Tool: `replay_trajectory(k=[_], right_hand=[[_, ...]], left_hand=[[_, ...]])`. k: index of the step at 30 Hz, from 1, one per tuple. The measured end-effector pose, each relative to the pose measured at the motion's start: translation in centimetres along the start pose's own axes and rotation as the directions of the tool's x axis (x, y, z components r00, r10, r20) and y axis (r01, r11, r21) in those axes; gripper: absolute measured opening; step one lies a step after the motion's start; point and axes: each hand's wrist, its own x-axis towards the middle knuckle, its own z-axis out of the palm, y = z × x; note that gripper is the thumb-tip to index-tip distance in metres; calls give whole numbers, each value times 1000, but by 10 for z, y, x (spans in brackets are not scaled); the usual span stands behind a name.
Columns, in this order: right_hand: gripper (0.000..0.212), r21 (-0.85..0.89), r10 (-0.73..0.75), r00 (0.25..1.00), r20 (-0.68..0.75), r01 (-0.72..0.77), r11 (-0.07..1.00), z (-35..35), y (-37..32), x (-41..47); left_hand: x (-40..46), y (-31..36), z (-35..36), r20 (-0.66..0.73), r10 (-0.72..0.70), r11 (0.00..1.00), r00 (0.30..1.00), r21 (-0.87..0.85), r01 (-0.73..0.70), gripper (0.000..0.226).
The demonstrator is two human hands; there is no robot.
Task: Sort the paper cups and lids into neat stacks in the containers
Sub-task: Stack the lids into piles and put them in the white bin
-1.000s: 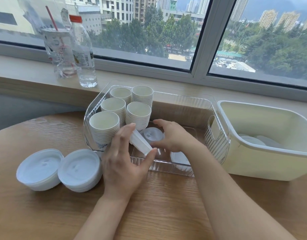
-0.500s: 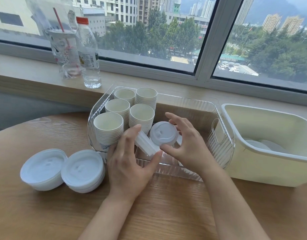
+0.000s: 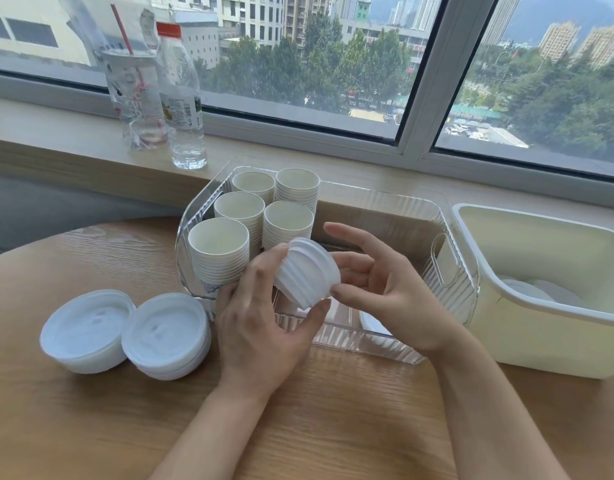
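Note:
My left hand [image 3: 260, 327] grips a tilted stack of white lids [image 3: 307, 275] between thumb and fingers, just above the front of the clear ribbed container [image 3: 451, 268]. My right hand [image 3: 385, 289] touches the stack's right side with spread, loosely bent fingers. Several stacks of paper cups [image 3: 218, 251] stand upright in the container's left half. A few loose lids [image 3: 373, 325] lie on its floor near the front. Two more lid stacks [image 3: 167, 334] sit on the wooden table [image 3: 90, 427] to the left.
A cream plastic bin [image 3: 548, 344] stands to the right with some lids [image 3: 537, 289] inside. On the windowsill behind are a water bottle [image 3: 182, 98] and a plastic cup with a red straw [image 3: 134, 95].
My right hand lifted one lid out of the clear container and brought it onto the stack in my left hand. Both hands rose a little with the stack.

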Motion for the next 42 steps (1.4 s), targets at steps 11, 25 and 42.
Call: replay_trajectory(k=[11,25,42], right_hand=[[26,-51,15,1000,14,-15,999,5,3,2],[59,-129,158,986,49,-151,980,9,-1,1],[77,-761,203,868,-454,-496,418,-19,13,17]], left_hand=[[0,-1,1,-5,19,1000,1000,6,-19,80],[-1,-3,2,-2,118,992,993,-47,-118,79],[-1,-3,3,2,67,998,998,3,-67,76]])
